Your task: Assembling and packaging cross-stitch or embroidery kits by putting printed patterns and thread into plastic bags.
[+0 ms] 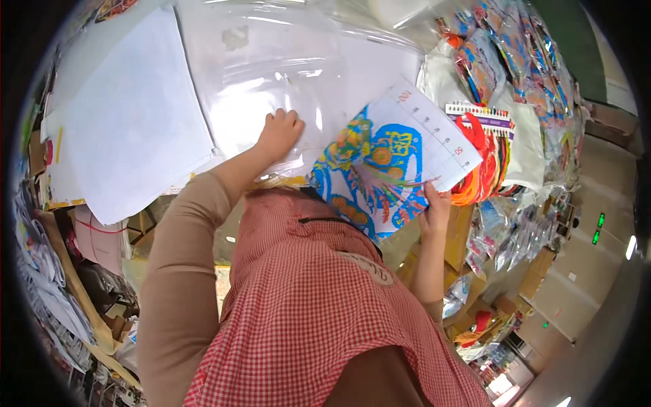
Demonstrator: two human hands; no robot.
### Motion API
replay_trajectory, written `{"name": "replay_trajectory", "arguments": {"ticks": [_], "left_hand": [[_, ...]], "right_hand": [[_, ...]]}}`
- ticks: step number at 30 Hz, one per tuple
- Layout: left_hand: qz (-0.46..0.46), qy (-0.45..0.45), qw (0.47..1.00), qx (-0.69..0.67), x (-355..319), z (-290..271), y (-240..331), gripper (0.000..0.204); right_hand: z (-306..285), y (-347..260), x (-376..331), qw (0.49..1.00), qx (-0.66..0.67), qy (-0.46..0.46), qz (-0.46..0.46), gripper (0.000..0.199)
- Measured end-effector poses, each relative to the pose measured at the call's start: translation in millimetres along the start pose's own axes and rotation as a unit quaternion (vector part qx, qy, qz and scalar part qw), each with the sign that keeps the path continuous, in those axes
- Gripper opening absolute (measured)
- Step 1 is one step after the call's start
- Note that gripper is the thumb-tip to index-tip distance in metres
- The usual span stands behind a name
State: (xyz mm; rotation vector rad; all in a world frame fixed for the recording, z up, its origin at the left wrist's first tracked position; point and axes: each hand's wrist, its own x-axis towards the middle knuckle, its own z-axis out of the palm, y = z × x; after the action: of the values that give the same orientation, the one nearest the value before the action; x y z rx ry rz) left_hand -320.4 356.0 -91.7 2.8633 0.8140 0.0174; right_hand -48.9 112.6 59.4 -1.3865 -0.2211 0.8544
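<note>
My left hand lies on a stack of clear plastic bags on the table, its fingers curled into the top film. At the right, my right hand grips the lower edge of a printed cross-stitch sheet. Blue and yellow figures cover much of the sheet, and a white gridded margin runs along its upper right side. It is held tilted over the table's front edge, beside the bags. Part of my right fingers is hidden by the sheet.
White paper sheets are spread at the left. Bundles of red and orange thread hang beside a punched thread card at the right. Behind them, bagged colourful kits are piled high. Cardboard boxes stand below, at the right.
</note>
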Motion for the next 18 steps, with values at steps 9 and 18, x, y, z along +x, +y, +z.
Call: {"name": "replay_trajectory", "arguments": {"ticks": [9,18], "left_hand": [[-0.229,0.170,0.867,-0.409,83,-17,-15,0.025],[-0.088,0.156,0.915,-0.361,41,-41,14,0.012]], "right_hand": [[43,108,54,0.925,-0.322,-0.057,0.193,0.039],[105,150,102,0.798,-0.577,-0.165,0.057,0.055]]}}
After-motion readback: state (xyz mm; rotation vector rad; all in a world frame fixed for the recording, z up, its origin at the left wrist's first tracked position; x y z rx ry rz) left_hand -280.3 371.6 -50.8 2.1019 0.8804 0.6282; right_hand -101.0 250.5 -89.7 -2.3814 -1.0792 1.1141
